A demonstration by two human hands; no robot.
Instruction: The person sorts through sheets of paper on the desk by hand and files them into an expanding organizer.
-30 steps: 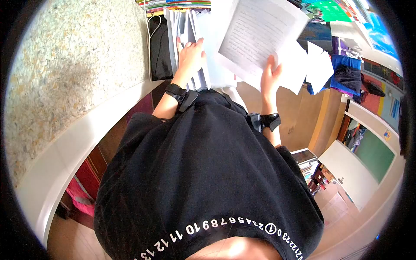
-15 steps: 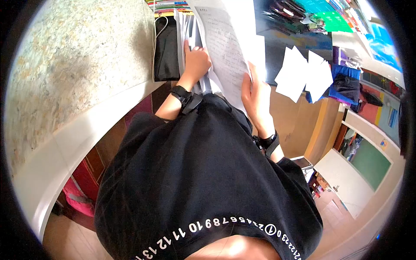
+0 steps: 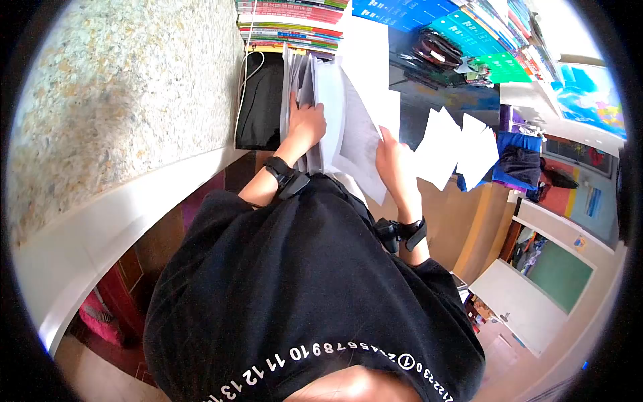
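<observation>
A bundle of white papers (image 3: 331, 100) stands partly fanned out in front of my body. My left hand (image 3: 307, 127) is closed on the left sheets of the bundle, index finger stretched along them. My right hand (image 3: 396, 164) pinches the right edge of a sheet of paper (image 3: 362, 137) with faint writing, held tilted away from the bundle. Left of the papers lies a flat black object (image 3: 260, 104) with a white cable (image 3: 254, 67) over it.
Stacked books (image 3: 291, 30) stand behind the papers. Several loose white sheets (image 3: 439, 147) lie to the right on the dark desk (image 3: 418, 90). More books (image 3: 469, 33) are at the back right. A speckled surface (image 3: 127, 100) fills the left side.
My right hand has swung the written sheet down and away, so its writing shows less and pale pages beside it show more. The view has shifted, bringing more of the books into sight.
</observation>
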